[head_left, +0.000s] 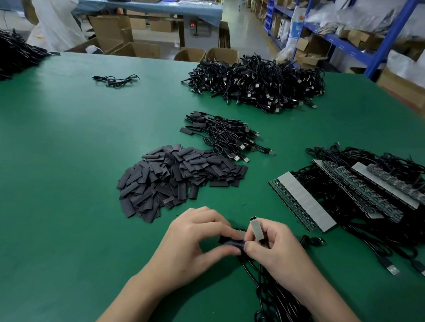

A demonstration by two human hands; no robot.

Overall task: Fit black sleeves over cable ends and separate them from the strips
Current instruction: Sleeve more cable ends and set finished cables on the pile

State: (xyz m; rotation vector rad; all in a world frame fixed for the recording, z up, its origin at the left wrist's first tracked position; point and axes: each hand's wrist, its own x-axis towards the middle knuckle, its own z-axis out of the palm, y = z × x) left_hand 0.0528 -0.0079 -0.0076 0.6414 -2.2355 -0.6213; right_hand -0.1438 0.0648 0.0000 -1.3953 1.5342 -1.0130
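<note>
Green matting covers the workbench (56,176), and near its front edge the two hands meet over a bundle of black cables (279,306) that trails toward the person's lower right. The left hand (191,239) pinches a black sleeve (230,243) between curled thumb and fingertips. The sleeve's long axis lies roughly left to right across the view, its right end facing the other hand. The right hand (278,252) has its fingers curled round a short grey-white strip piece (255,229). This piece stands nearly upright, pointing away from the person, with a dark toothed end at the top. Whether the cable end is already inside the sleeve cannot be told, as the fingers hide it. Just beyond the hands lies a loose pile of flat black sleeves (178,181). Behind that pile is a small bunch of sleeved USB cables (228,134), and farther back a large heap of cables (258,84). To the right, long strips of small circuit boards (303,201) run diagonally over more cable. A single cable (117,80) lies apart at the far left. Open cardboard boxes (143,50) stand past the far edge of the bench, and their contents are not visible.
</note>
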